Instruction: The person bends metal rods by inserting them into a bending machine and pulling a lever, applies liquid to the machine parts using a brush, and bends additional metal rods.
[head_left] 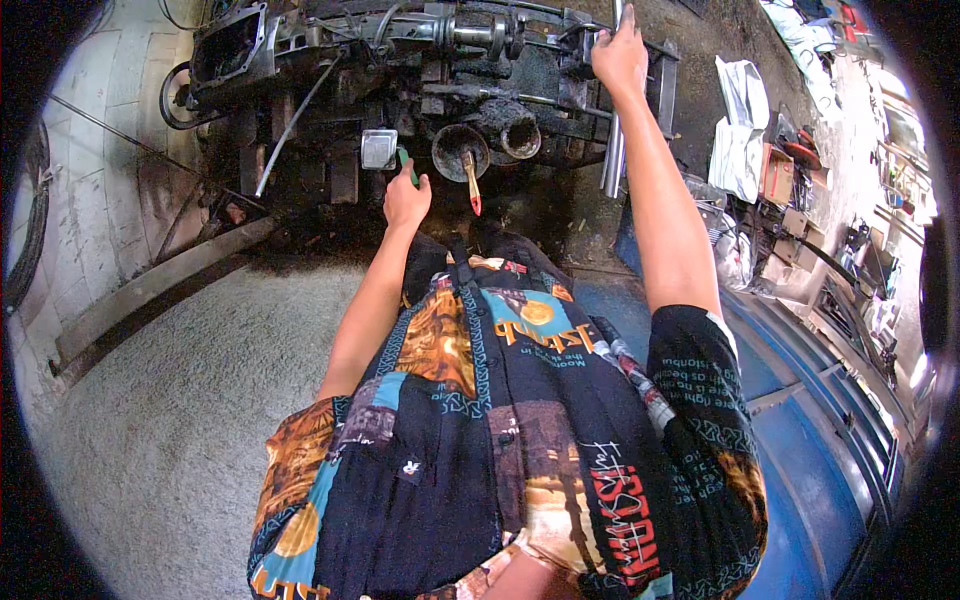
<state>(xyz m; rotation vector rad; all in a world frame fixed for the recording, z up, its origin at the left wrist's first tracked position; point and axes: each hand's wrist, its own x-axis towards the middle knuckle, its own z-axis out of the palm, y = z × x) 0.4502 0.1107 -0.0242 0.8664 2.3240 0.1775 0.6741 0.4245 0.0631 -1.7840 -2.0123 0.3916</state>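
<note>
My left hand [407, 203] is closed round a green handle [404, 160], its far end hard to make out. Just beyond it sits a small square metal tin [379, 149]. A paintbrush [472, 181] with a red-tipped handle leans out of a round dark bowl [459, 150]. Stretched out far to the right, my right hand [620, 57] is closed at a long shiny metal rod [613, 160]; the fingers partly hide the grip. Both hands are over a greasy machine [470, 40] with shafts and bars.
Beside the bowl is another dark round container [519, 137]. A thin metal rod [290, 135] slants at the left, near a long beam [165, 285] on the floor. White sheets [740, 130], cardboard boxes [778, 175] and clutter lie right. A blue metal panel [800, 450] stretches along the lower right.
</note>
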